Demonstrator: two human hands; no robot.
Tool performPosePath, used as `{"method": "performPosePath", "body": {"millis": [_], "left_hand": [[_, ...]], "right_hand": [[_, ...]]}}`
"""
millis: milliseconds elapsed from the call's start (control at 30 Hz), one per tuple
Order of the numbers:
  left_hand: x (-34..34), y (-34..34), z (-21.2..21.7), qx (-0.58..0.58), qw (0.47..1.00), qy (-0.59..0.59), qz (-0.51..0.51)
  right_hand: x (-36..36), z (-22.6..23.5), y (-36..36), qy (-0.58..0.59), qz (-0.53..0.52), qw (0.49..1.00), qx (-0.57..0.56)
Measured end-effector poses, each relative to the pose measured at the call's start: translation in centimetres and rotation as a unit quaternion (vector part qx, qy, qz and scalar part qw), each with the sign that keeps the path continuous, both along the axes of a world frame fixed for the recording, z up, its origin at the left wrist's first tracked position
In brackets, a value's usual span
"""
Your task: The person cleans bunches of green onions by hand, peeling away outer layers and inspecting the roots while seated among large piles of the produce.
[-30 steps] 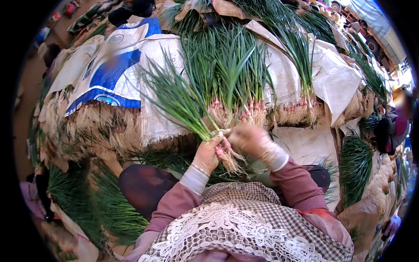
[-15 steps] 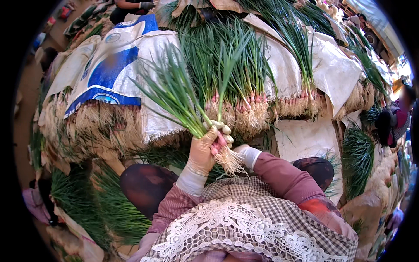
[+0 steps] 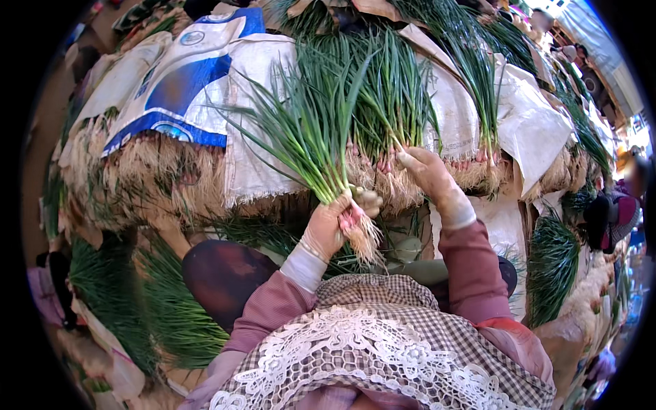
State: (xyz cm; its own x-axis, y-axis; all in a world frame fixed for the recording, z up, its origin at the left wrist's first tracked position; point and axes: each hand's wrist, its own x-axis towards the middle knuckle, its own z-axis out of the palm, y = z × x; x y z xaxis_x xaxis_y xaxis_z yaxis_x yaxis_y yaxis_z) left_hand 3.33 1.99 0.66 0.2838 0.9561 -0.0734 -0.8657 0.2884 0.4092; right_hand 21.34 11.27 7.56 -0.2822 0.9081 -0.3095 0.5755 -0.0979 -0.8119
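My left hand (image 3: 326,229) grasps a bunch of spring onions (image 3: 311,154) before my checked apron (image 3: 372,297): green leaves fanned upward, pink bulbs, straggly pale roots. My right hand's (image 3: 432,176) fingers meet stems at the onion pile's (image 3: 393,82) root-fringed edge; whether pinching, I can't tell. Open space separates my 2 wrists.

A blue-and-white sack (image 3: 188,82) lies spread at the upper left, a white woven sheet (image 3: 246,160) beside it. Another pale sheet (image 3: 533,109) drapes at the upper right, and a person (image 3: 618,212) appears near the right rim.
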Motion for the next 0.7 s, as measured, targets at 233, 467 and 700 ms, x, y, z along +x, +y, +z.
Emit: {"method": "performPosePath", "body": {"millis": [233, 467, 700], "left_hand": [[1.2, -0.1, -2.6, -0.062, 0.998, 0.003, -0.001], [1.8, -1.0, -1.1, -0.037, 0.994, 0.099, -0.006], [0.7, -1.2, 0.0, 0.015, 1.0, -0.007, -0.004]], "right_hand": [[-1.3, -4.3, -5.2, -0.007, 0.103, 0.973, -0.206], [-3.6, -6.0, -2.2, 0.304, -0.014, 0.943, -0.132], [-6.4, -6.2, -2.7, 0.621, -0.049, 0.704, -0.341]]}}
